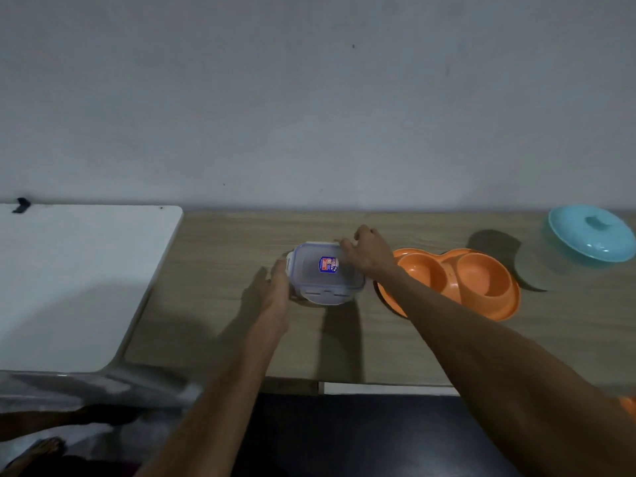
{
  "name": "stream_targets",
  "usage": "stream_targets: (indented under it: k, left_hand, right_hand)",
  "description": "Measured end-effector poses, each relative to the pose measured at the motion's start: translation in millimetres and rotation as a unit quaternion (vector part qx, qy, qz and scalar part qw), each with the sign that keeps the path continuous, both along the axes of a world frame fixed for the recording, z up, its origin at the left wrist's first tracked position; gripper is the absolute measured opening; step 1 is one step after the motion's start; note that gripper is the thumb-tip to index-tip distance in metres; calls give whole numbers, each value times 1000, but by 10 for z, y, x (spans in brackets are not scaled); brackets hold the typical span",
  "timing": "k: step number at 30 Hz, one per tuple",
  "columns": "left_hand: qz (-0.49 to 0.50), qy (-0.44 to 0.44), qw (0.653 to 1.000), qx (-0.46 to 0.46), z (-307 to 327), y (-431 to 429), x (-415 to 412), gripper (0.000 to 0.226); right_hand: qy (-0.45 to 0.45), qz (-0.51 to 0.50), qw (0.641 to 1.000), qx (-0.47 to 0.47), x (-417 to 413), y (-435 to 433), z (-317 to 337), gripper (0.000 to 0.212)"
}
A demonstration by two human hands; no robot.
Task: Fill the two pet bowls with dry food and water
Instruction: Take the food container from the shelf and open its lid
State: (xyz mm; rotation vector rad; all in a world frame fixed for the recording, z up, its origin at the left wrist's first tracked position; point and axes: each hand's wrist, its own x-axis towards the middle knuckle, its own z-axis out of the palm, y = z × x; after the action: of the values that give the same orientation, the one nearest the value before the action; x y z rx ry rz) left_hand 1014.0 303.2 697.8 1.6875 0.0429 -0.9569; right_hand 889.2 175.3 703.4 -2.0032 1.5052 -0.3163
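A clear plastic container (327, 273) with a snap-lock lid and a blue label sits in the middle of the wooden table (213, 270). My left hand (277, 287) grips its left side. My right hand (366, 253) rests on the lid's far right corner, fingers on a lid clasp. To the right lies an orange double pet bowl (478, 280); both of its wells look empty. My right forearm crosses over the bowl's left edge.
A clear jug or pot with a turquoise lid (592, 235) stands at the far right of the table. A white surface (75, 280) adjoins the table on the left. A grey wall runs right behind the table.
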Motion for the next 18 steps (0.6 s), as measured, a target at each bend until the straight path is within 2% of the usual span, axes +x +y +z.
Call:
stream_targets:
  k: [1, 4, 8, 13, 16, 18]
  left_hand:
    - [-8, -3, 1000, 9, -10, -27, 52, 54]
    - [-53, -24, 998, 29, 13, -90, 134, 52]
    - [-68, -104, 992, 38, 145, -129, 73, 29]
    - [-50, -172, 984, 24, 102, -298, 124, 28]
    - [-50, -204, 978, 13, 146, -521, 250, 40]
    - [-65, -213, 975, 14, 205, -720, 347, 37]
  right_hand:
    - [2, -6, 1000, 11, -77, 23, -26, 47]
    - [14, -22, 998, 56, -251, 91, -89, 49]
    - [1, -42, 996, 85, -331, 145, -66, 43]
    - [-60, -90, 988, 106, -277, 58, 69, 29]
    - [-124, -133, 978, 106, -210, -153, 212, 33]
    - [-152, -159, 971, 97, -121, -359, 273, 34]
